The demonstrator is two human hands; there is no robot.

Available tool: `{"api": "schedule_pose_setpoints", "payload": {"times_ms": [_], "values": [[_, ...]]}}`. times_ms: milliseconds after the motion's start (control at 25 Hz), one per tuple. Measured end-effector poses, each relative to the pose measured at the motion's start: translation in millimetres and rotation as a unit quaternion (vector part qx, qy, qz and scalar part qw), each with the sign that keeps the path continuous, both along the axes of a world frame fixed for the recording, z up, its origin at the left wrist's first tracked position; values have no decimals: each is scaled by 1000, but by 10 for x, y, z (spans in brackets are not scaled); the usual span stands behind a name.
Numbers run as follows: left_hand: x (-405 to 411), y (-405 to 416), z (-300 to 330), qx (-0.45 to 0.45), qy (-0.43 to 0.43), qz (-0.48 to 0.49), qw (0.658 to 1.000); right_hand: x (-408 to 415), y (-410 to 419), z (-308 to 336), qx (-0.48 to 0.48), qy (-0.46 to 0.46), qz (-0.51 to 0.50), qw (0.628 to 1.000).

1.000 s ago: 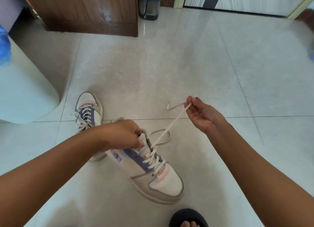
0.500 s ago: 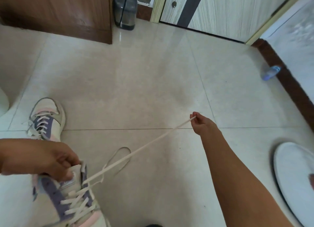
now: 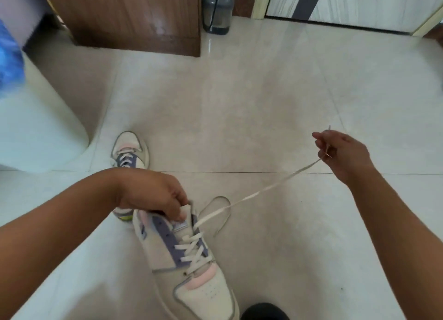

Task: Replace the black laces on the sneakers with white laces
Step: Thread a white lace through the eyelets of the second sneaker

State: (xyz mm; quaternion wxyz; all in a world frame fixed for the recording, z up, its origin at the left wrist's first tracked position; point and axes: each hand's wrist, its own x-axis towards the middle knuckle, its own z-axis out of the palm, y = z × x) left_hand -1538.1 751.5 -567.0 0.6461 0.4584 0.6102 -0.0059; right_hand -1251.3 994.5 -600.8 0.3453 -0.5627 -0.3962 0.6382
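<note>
Two sneakers lie on the tiled floor (image 3: 263,104). We grip the nearer sneaker (image 3: 191,267) with our left hand (image 3: 153,192): its fingers (image 3: 178,210) are curled over the tongue and collar at the top of the shoe, pinching that edge. White lace (image 3: 263,189) is already crossed through the eyelets directly below those fingers, toward the toe.

Our right hand (image 3: 345,155) is raised well apart from the shoe, to its right. Its fingers (image 3: 320,140) are closed on the free end of the white lace, and the tip sticks out above the hand. From this grasp the lace runs taut, down and leftward, to the top eyelets just beside the left fingers. The other lace end lies slack in a loop on the floor between the two hands.

Beyond the left hand rests the second sneaker (image 3: 129,152), also laced white, its heel hidden behind our wrist.

Farther from both hands stand a brown wooden cabinet (image 3: 134,17) and a grey container (image 3: 217,10).
</note>
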Motion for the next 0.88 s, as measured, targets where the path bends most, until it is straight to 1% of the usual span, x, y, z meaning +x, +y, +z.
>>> {"api": "schedule_pose_setpoints", "payload": {"times_ms": [40, 120, 200, 320, 440, 520, 640, 720, 880], "values": [[15, 46, 58, 5, 3, 3, 1000, -132, -192, 99, 39, -48, 72, 995], [21, 108, 130, 20, 1, 23, 1000, -390, -623, 293, 87, -116, 202, 969], [15, 145, 171, 31, -8, 56, 998, -638, -1059, 430, 83, -125, 299, 942], [48, 197, 201, 47, -36, 119, 991, -808, -1476, 570, 68, -89, 395, 912], [69, 215, 230, 63, -57, 157, 984, -841, -1599, 708, 97, -67, 424, 898], [70, 222, 247, 67, -57, 173, 981, -860, -1605, 747, 118, -78, 429, 892], [87, 222, 287, 68, -56, 177, 980, -877, -1555, 770, 136, -96, 416, 894], [97, 220, 314, 69, -58, 175, 980, -873, -1508, 779, 134, -103, 414, 894], [98, 206, 323, 65, -56, 183, 979, -881, -1467, 787, 102, -105, 454, 879]]}}
